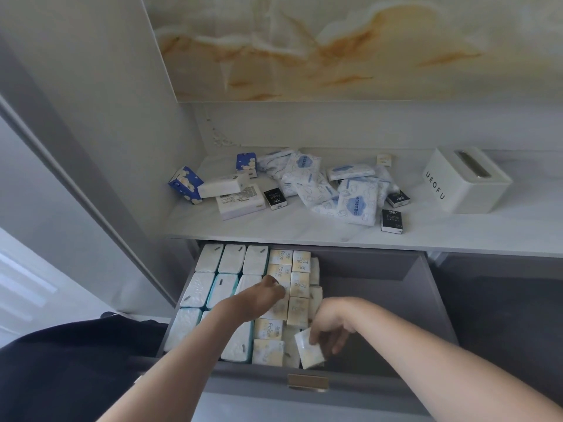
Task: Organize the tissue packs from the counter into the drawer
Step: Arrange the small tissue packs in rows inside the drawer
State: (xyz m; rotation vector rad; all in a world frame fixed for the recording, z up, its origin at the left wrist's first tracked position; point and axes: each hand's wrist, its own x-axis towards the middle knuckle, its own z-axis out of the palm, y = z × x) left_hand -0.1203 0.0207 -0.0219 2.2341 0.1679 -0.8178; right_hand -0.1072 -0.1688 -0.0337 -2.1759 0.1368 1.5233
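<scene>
The grey drawer (374, 269) stands open below the counter. Its left part holds rows of large white tissue packs (231, 258) and, beside them, rows of small cream "Face" packs (301, 261). My left hand (266, 295) reaches over the cream rows, fingers curled down on a pack there. My right hand (330, 330) pinches a small cream pack (309, 348) tilted at the drawer's front, next to the rows. On the white counter (274, 226) lie several loose packs: blue cloud-print ones (185, 182), white-and-blue soft packs (355, 202) and small black packs (392, 220).
A white tissue box (466, 181) lettered UEOFU stands at the counter's right. The drawer's right half (396, 306) shows bare grey floor. A brass handle (307, 382) sits on the drawer front. A grey cabinet panel (91, 147) rises on the left.
</scene>
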